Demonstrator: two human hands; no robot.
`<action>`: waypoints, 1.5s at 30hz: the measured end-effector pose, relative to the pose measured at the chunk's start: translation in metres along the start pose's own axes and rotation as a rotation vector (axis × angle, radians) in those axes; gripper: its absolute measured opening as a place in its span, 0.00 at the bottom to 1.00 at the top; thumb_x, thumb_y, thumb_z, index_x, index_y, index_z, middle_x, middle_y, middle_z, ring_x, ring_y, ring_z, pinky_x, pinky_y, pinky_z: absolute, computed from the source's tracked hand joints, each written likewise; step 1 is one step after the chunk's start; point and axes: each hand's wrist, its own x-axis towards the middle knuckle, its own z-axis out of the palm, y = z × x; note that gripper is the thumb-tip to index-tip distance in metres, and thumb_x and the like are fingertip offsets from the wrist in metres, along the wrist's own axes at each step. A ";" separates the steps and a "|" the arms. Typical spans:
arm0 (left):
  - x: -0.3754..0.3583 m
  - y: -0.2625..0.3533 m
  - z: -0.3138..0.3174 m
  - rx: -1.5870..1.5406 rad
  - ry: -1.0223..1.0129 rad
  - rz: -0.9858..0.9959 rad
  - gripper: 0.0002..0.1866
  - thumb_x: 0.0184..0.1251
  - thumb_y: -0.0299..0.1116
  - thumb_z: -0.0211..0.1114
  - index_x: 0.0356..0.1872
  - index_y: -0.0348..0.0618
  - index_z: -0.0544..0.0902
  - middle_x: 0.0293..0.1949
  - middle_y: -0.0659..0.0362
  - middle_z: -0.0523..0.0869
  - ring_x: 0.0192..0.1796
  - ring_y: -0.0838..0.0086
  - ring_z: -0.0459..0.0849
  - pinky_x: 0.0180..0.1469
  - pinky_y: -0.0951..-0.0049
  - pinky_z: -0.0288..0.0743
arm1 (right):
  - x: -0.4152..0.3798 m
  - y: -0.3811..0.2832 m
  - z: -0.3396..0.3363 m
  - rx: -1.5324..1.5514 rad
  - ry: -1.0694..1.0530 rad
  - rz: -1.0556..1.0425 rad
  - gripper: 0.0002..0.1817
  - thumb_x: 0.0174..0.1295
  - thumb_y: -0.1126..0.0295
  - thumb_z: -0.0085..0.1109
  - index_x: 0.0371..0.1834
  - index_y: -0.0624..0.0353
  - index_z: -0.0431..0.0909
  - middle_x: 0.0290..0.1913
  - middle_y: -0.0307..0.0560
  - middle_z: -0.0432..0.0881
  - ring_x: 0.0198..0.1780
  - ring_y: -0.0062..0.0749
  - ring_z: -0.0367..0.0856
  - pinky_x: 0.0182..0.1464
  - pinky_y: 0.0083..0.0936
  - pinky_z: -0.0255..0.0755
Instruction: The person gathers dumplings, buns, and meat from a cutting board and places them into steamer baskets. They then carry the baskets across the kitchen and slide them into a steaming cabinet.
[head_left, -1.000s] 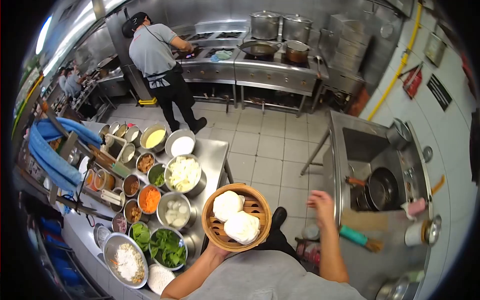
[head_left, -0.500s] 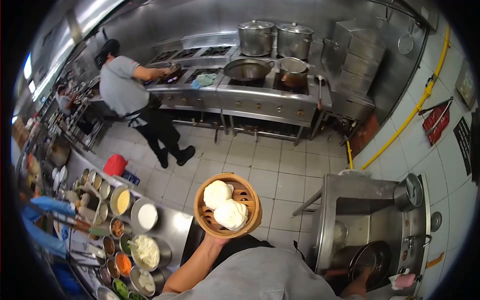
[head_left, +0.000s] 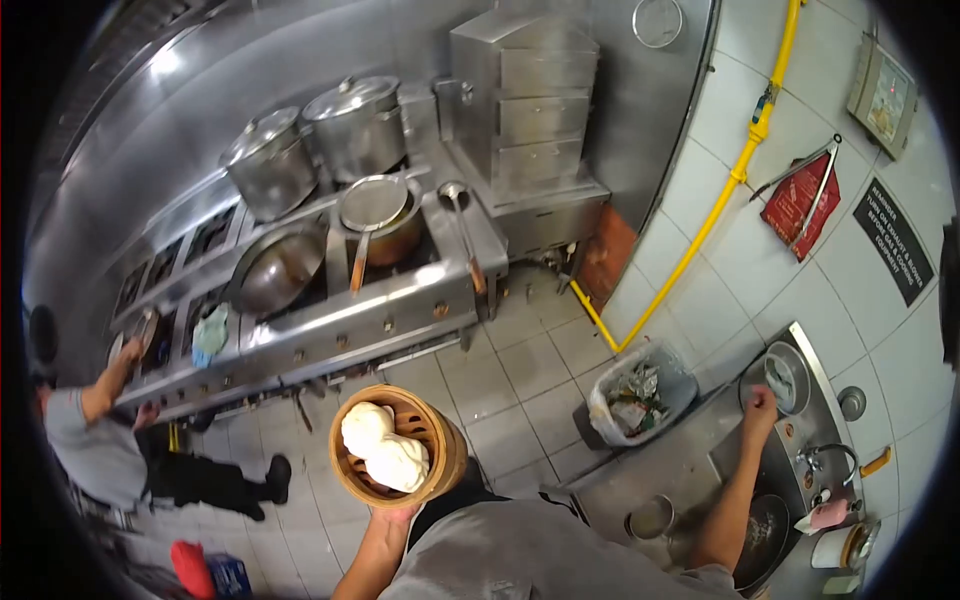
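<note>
My left hand (head_left: pixel 392 516) holds a round bamboo steamer basket (head_left: pixel 448 455) from below, raised at chest height. Two white buns (head_left: pixel 384 446) lie in it side by side. My right hand (head_left: pixel 760 405) stretches out to the right and touches the rim of a round metal bowl (head_left: pixel 784 378) on the steel sink counter (head_left: pixel 810 420). Its fingers are bent at the bowl's edge; whether they grip it I cannot tell.
A steel stove line (head_left: pixel 330 300) carries a wok (head_left: pixel 275 275), a lidded pan and two big stockpots (head_left: pixel 310 140). A steamer cabinet (head_left: pixel 525 110) stands to its right. Another person (head_left: pixel 110 450) works at far left. A bagged waste bin (head_left: pixel 635 400) stands on the tiled floor.
My view has swung to the right, away from the prep table. The steamer stays in my left hand. My right hand has risen from the sink to the bowl on the counter.
</note>
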 end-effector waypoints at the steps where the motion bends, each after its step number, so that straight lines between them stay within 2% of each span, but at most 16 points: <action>1: 0.024 0.009 0.013 -0.003 -0.030 -0.040 0.22 0.68 0.50 0.65 0.53 0.46 0.83 0.51 0.55 0.88 0.54 0.60 0.86 0.60 0.54 0.82 | 0.009 -0.026 0.015 -0.012 0.018 0.013 0.21 0.52 0.79 0.66 0.52 0.59 0.81 0.45 0.53 0.79 0.43 0.40 0.77 0.46 0.33 0.71; 3: 0.077 0.021 0.037 0.021 -0.006 -0.107 0.21 0.70 0.51 0.62 0.53 0.47 0.83 0.52 0.55 0.87 0.54 0.59 0.86 0.59 0.52 0.81 | 0.029 -0.070 0.058 -0.147 -0.372 0.084 0.26 0.49 0.77 0.68 0.57 0.59 0.80 0.51 0.56 0.78 0.50 0.46 0.78 0.53 0.35 0.73; 4: 0.102 0.027 0.054 0.041 0.013 -0.154 0.21 0.72 0.53 0.59 0.53 0.48 0.83 0.53 0.56 0.87 0.55 0.59 0.85 0.59 0.50 0.81 | 0.033 -0.084 0.078 -0.146 -0.368 0.098 0.26 0.49 0.77 0.68 0.57 0.59 0.80 0.51 0.56 0.78 0.50 0.46 0.78 0.53 0.35 0.73; 6: 0.147 0.028 0.084 0.050 0.065 -0.140 0.22 0.72 0.53 0.58 0.55 0.48 0.82 0.53 0.55 0.87 0.55 0.59 0.85 0.59 0.50 0.81 | 0.042 -0.109 0.125 -0.175 -0.391 -0.278 0.32 0.49 0.75 0.67 0.62 0.57 0.77 0.59 0.60 0.76 0.61 0.53 0.76 0.64 0.38 0.70; 10: 0.230 0.021 0.124 0.071 0.063 -0.173 0.24 0.71 0.54 0.59 0.57 0.48 0.81 0.56 0.54 0.85 0.57 0.58 0.84 0.60 0.48 0.80 | 0.109 -0.166 0.225 0.106 -0.401 -0.139 0.39 0.46 0.83 0.61 0.68 0.53 0.72 0.68 0.63 0.71 0.68 0.54 0.72 0.71 0.35 0.65; 11: 0.249 0.016 0.136 0.077 0.052 -0.176 0.25 0.71 0.54 0.59 0.58 0.48 0.81 0.57 0.53 0.84 0.58 0.57 0.83 0.60 0.48 0.79 | 0.128 -0.205 0.242 0.095 -0.412 -0.220 0.41 0.46 0.84 0.61 0.70 0.52 0.70 0.70 0.65 0.69 0.72 0.57 0.67 0.75 0.36 0.60; 15: 0.320 -0.002 0.162 0.027 0.062 -0.145 0.25 0.71 0.54 0.59 0.59 0.48 0.80 0.58 0.52 0.84 0.59 0.56 0.82 0.61 0.46 0.78 | 0.205 -0.299 0.343 -0.028 -0.546 -0.382 0.39 0.48 0.81 0.63 0.69 0.52 0.71 0.73 0.61 0.66 0.74 0.54 0.64 0.75 0.37 0.60; 18: 0.366 -0.015 0.171 0.078 0.196 -0.053 0.25 0.69 0.54 0.62 0.56 0.47 0.82 0.54 0.55 0.87 0.54 0.57 0.86 0.57 0.48 0.83 | 0.270 -0.361 0.441 0.154 -0.678 -0.547 0.34 0.52 0.71 0.67 0.67 0.55 0.73 0.70 0.58 0.71 0.72 0.53 0.67 0.72 0.40 0.65; 23: 0.419 -0.054 0.188 0.026 0.283 0.034 0.24 0.70 0.54 0.61 0.56 0.47 0.82 0.54 0.54 0.87 0.54 0.57 0.86 0.57 0.48 0.83 | 0.351 -0.476 0.596 0.149 -0.542 -0.723 0.25 0.60 0.66 0.65 0.61 0.58 0.77 0.59 0.54 0.78 0.66 0.50 0.73 0.67 0.43 0.68; 26: 0.446 -0.076 0.201 -0.001 0.325 0.069 0.24 0.70 0.54 0.61 0.56 0.47 0.82 0.54 0.54 0.87 0.54 0.57 0.86 0.57 0.47 0.83 | 0.386 -0.495 0.674 -0.033 -0.510 -0.793 0.22 0.59 0.62 0.67 0.57 0.56 0.78 0.56 0.49 0.79 0.63 0.49 0.73 0.63 0.44 0.70; 30: 0.477 -0.089 0.215 -0.011 0.354 0.075 0.24 0.70 0.53 0.61 0.56 0.47 0.82 0.54 0.54 0.87 0.54 0.57 0.86 0.57 0.47 0.83 | 0.388 -0.480 0.690 -0.116 -0.566 -0.802 0.15 0.61 0.61 0.66 0.47 0.56 0.80 0.48 0.47 0.79 0.57 0.50 0.76 0.59 0.42 0.71; 34: 0.501 -0.100 0.224 -0.020 0.353 0.063 0.24 0.71 0.53 0.60 0.56 0.47 0.82 0.54 0.54 0.87 0.54 0.57 0.86 0.57 0.47 0.83 | 0.381 -0.432 0.652 0.153 -0.556 -0.935 0.08 0.65 0.64 0.61 0.34 0.57 0.82 0.37 0.49 0.79 0.46 0.52 0.76 0.50 0.42 0.71; 38: 0.517 -0.100 0.231 -0.074 0.156 0.002 0.25 0.73 0.54 0.58 0.60 0.48 0.80 0.59 0.55 0.85 0.60 0.57 0.83 0.62 0.46 0.79 | 0.340 -0.381 0.571 0.274 -0.630 -0.836 0.09 0.63 0.63 0.62 0.33 0.57 0.83 0.35 0.49 0.79 0.44 0.50 0.75 0.48 0.41 0.70; 41: 0.533 -0.099 0.221 -0.048 0.195 -0.021 0.26 0.74 0.55 0.55 0.63 0.49 0.78 0.62 0.56 0.82 0.62 0.58 0.81 0.64 0.48 0.77 | 0.314 -0.341 0.517 0.170 -0.711 -0.807 0.09 0.61 0.62 0.66 0.34 0.56 0.86 0.34 0.48 0.81 0.44 0.49 0.77 0.48 0.41 0.72; 42: 0.538 -0.101 0.232 -0.070 0.197 -0.013 0.26 0.71 0.57 0.57 0.57 0.49 0.81 0.54 0.55 0.87 0.56 0.55 0.85 0.58 0.46 0.82 | 0.308 -0.328 0.509 0.162 -0.729 -0.801 0.10 0.60 0.62 0.67 0.35 0.57 0.86 0.34 0.49 0.82 0.44 0.49 0.78 0.49 0.41 0.71; 45: 0.550 -0.103 0.213 0.006 0.156 0.014 0.26 0.73 0.56 0.55 0.61 0.49 0.79 0.58 0.55 0.84 0.60 0.56 0.83 0.61 0.48 0.80 | 0.296 -0.323 0.457 0.080 -0.850 -0.732 0.10 0.61 0.62 0.67 0.38 0.56 0.88 0.35 0.51 0.85 0.43 0.46 0.81 0.47 0.39 0.75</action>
